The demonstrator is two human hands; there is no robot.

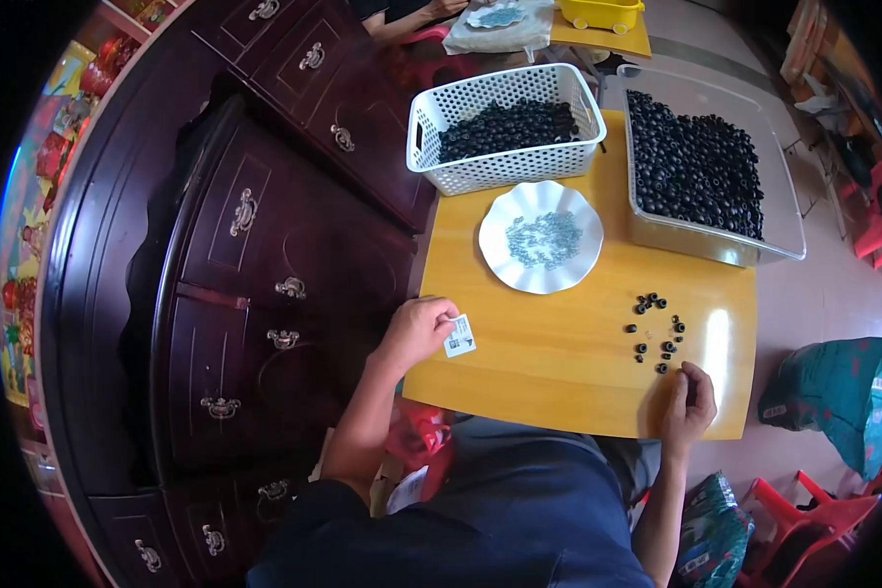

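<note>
At the left edge of the yellow table [549,358], my left hand [419,331] pinches a small white printed card [461,337] by its corner. My right hand [690,404] rests near the front right of the tabletop, fingers curled; whether anything is in them I cannot make out. Just beyond its fingertips lie several loose black ring-shaped parts [668,346], scattered in a rough ring. Farther back, a white wavy-rimmed plate [495,257] holds a heap of small clear pieces [545,240].
Behind the plate stands a white perforated basket [519,174] of black parts. A clear plastic bin [691,240] of black parts overhangs the table's right edge. Dark wooden drawers [265,255] line the left. Green bags [838,397] and a red stool [804,529] are at right. Another person's arm [407,22] shows far off.
</note>
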